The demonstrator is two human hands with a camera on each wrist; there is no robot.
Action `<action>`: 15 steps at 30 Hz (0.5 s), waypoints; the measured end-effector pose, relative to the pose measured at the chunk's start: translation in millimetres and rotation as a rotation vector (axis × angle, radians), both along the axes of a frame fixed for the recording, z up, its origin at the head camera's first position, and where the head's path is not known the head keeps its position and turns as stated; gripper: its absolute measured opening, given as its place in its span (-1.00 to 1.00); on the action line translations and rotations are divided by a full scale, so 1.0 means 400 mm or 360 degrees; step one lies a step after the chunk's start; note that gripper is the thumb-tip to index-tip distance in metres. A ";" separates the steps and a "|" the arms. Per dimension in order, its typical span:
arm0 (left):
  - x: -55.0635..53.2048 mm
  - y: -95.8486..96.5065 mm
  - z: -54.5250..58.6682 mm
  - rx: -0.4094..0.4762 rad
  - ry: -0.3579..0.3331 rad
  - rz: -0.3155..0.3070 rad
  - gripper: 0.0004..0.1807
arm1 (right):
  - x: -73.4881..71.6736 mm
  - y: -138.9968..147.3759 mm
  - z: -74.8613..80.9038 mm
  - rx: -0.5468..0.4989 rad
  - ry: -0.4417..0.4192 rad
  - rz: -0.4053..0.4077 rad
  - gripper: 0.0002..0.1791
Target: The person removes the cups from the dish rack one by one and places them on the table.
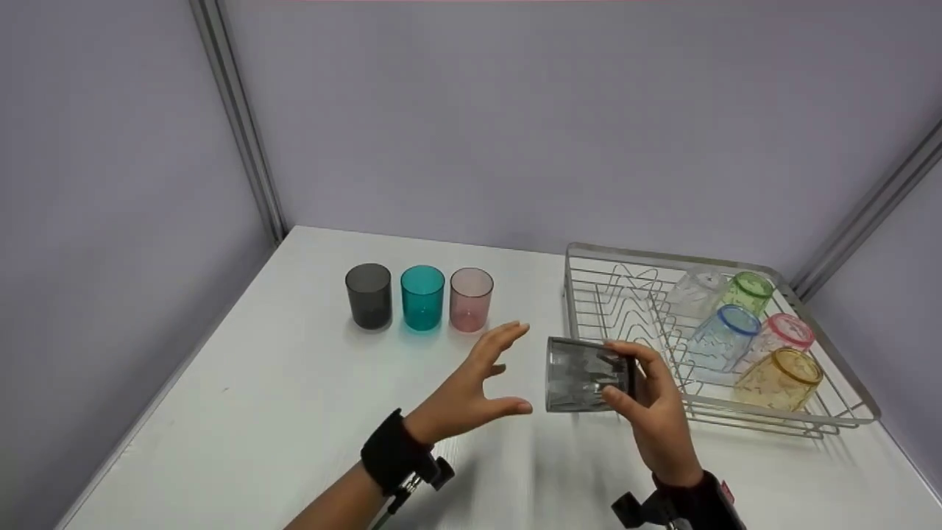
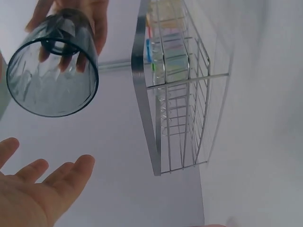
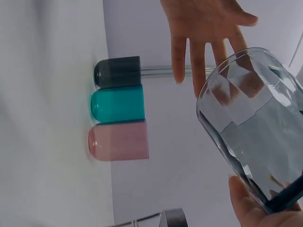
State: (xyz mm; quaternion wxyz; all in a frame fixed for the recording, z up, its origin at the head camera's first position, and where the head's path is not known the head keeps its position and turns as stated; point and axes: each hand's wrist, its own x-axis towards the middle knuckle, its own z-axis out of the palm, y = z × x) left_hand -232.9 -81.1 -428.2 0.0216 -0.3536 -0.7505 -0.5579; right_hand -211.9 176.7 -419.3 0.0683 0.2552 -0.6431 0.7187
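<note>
My right hand point(image 1: 656, 412) grips a clear grey glass point(image 1: 585, 375) near its base, thumb on one side and fingers on the other. The glass lies sideways in the air above the table, its mouth toward my left hand point(image 1: 471, 390). That left hand is spread with thumb and fingers apart, holding nothing, a short gap from the rim. In the left wrist view the glass point(image 2: 54, 71) shows its round mouth, with right-hand fingers behind it. Through the glass point(image 3: 258, 127) in the right wrist view, some left fingertips are visible.
Behind my left hand stand a dark grey cup point(image 1: 369, 298), a teal cup point(image 1: 422, 298) and a pink cup point(image 1: 470, 300) in a row. To the right, a wire dish rack point(image 1: 611, 294) holds several coloured glasses, among them a yellow one point(image 1: 778, 381) and a blue-rimmed one point(image 1: 723, 338).
</note>
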 end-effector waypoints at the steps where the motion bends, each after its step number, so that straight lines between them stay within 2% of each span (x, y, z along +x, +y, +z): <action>1: -0.001 0.005 -0.003 0.0021 -0.0017 -0.0013 -0.05 | 0.001 -0.007 -0.003 -0.0007 0.0000 0.0015 -0.45; 3: -0.001 0.013 -0.010 0.0075 -0.0076 -0.0053 -0.03 | 0.003 -0.022 -0.007 -0.0023 -0.0009 0.0042 -0.46; 7: 0.001 0.022 -0.030 0.0242 -0.0260 -0.0174 -0.04 | 0.007 -0.043 -0.017 -0.0057 -0.0033 0.0075 -0.47; 10: 0.005 0.024 -0.040 0.0364 -0.0348 -0.0254 -0.05 | 0.008 -0.053 -0.023 -0.0068 -0.0057 0.0083 -0.47; 15: 0.006 0.030 -0.044 0.0452 -0.0405 -0.0258 -0.09 | 0.003 -0.055 -0.031 -0.0017 -0.0065 0.0102 -0.47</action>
